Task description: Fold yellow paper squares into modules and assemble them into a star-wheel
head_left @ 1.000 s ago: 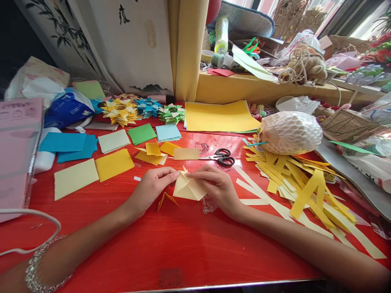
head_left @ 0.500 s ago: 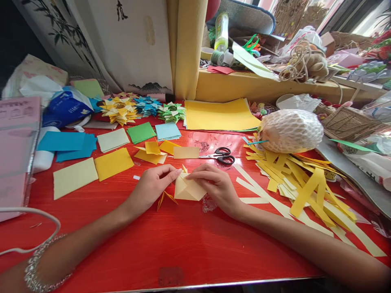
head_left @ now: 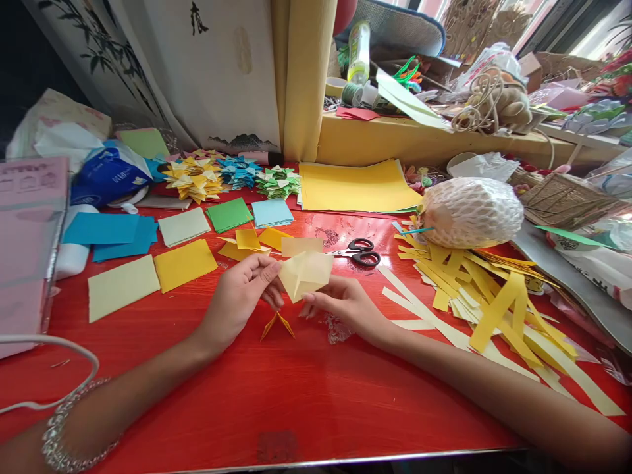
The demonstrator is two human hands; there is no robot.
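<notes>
A pale yellow piece of folded paper point(head_left: 307, 273), creased across its face, is held up off the red table between both hands. My left hand point(head_left: 241, 296) pinches its left corner with thumb and fingers. At its lower right edge is my right hand point(head_left: 345, 303), gripping it between thumb and fingers, partly behind the paper. Just below them a small folded orange-yellow paper piece point(head_left: 277, 325) stands on the table like a tent. Behind the hands lie yellow folded papers point(head_left: 247, 239) and black-handled scissors point(head_left: 363, 251).
Stacks of blue point(head_left: 101, 230), green point(head_left: 230, 214) and yellow point(head_left: 185, 264) paper lie at left. Folded paper stars point(head_left: 193, 178) and large yellow sheets point(head_left: 358, 186) are at the back. Paper strips point(head_left: 498, 322) and a net-wrapped round object point(head_left: 471, 210) occupy the right.
The pale paper has been lifted off the table and turned, so its point now faces down. My right hand has shifted from its top edge to its lower right edge.
</notes>
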